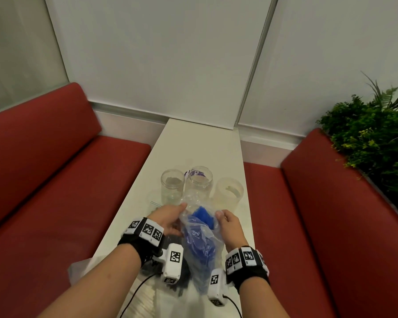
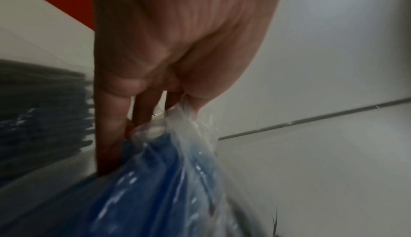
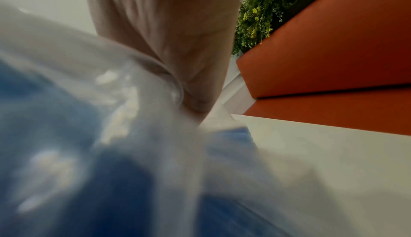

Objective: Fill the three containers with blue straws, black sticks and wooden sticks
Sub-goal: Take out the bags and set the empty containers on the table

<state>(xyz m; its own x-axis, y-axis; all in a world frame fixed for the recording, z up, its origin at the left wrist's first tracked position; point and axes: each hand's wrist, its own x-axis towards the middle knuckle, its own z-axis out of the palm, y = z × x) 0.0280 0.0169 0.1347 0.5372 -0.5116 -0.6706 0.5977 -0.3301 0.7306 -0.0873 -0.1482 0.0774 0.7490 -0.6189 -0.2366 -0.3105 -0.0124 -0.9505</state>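
A clear plastic bag (image 1: pixel 202 235) full of blue straws (image 1: pixel 201 216) lies on the white table (image 1: pixel 200 145) between my hands. My left hand (image 1: pixel 170 218) pinches the bag's left mouth edge and my right hand (image 1: pixel 228 222) pinches its right edge. The straw ends poke out at the bag's mouth. Behind the bag stand three see-through containers: a left jar (image 1: pixel 172 187), a middle jar (image 1: pixel 199 183) and a frosted right tub (image 1: pixel 229 193). In the left wrist view my left hand (image 2: pixel 177 103) pinches the bag (image 2: pixel 193 135), with black sticks (image 2: pixel 42 117) stacked at the left. The right wrist view shows my right hand (image 3: pixel 191 100) on the bag (image 3: pixel 89 91).
Red bench seats flank the table, one at the left (image 1: pixel 55 180) and one at the right (image 1: pixel 319 214). A green plant (image 1: pixel 372 138) stands behind the right bench. More clear bags (image 1: pixel 147 299) lie on the near end of the table. A purple label (image 1: pixel 194 173) lies behind the jars.
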